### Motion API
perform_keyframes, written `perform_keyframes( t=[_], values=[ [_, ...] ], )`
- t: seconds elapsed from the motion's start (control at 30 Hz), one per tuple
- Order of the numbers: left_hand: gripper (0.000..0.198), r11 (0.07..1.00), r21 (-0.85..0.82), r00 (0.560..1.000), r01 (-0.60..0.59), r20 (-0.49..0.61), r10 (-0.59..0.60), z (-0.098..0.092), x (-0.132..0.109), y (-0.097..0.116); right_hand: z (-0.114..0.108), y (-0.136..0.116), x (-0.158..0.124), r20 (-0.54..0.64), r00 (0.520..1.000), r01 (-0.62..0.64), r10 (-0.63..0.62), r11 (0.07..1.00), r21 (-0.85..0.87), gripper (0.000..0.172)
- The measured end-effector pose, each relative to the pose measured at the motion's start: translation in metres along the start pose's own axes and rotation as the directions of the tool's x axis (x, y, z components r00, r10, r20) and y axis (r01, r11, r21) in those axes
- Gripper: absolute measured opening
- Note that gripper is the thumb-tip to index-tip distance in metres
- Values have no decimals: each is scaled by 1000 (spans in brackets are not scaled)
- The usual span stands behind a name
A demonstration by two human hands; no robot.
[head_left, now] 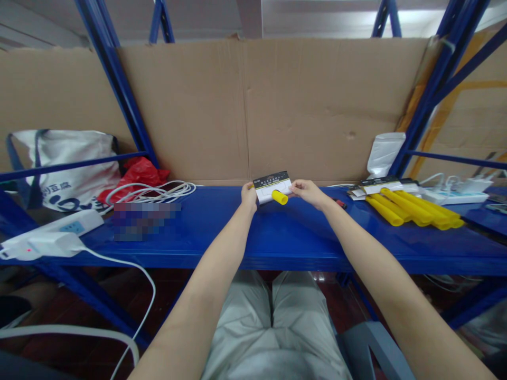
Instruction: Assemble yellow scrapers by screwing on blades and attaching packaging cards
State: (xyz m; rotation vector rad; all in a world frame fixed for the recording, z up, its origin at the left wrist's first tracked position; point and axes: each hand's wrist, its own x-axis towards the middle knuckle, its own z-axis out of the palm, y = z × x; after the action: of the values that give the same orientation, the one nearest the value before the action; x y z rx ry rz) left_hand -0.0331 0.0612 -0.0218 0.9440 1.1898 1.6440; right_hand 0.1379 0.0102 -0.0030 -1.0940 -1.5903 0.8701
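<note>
Above the middle of the blue table, my left hand (249, 197) grips the left edge of a white and black printed card (266, 193). My right hand (307, 192) pinches the card at its right side, fingers closed. A yellow tube (280, 197) sticks out from the card's lower front, pointing toward me. Over on the right of the table lie several longer yellow tubes (415, 208), side by side, with similar printed cards (376, 186) at their far ends. A small red and black item (340, 203) rests just beyond my right wrist.
A white power strip (55, 235) and coiled white cable (170, 192) lie left, near a red plastic bag (144, 177) and a white cloth bag (75, 169). Cardboard (297, 105) walls the back. A white pouch (384, 153) and another power strip (455, 196) are at right.
</note>
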Motion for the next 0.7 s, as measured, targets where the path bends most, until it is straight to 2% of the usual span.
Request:
perform_keyframes(
  t=[0.1,0.2,0.3,0.5,0.7],
  values=[
    [26,960,-256,987,111,140,-77,3,-1,3,-1,2,2,-24,999,29,-28,1000,13,19],
    [27,901,-370,949,227,293,-119,4,-2,5,-2,6,6,-53,997,59,-58,998,27,19],
    [34,876,-386,916,291,376,-139,5,-3,6,-3,10,8,-97,992,81,-80,997,0,19],
    [50,866,-392,873,312,478,-98,10,-8,7,0,10,8,-185,982,51,-46,998,21,23],
    [44,901,-313,871,301,476,-126,11,-11,7,6,10,8,-220,975,-14,35,995,96,27]
  ],
)
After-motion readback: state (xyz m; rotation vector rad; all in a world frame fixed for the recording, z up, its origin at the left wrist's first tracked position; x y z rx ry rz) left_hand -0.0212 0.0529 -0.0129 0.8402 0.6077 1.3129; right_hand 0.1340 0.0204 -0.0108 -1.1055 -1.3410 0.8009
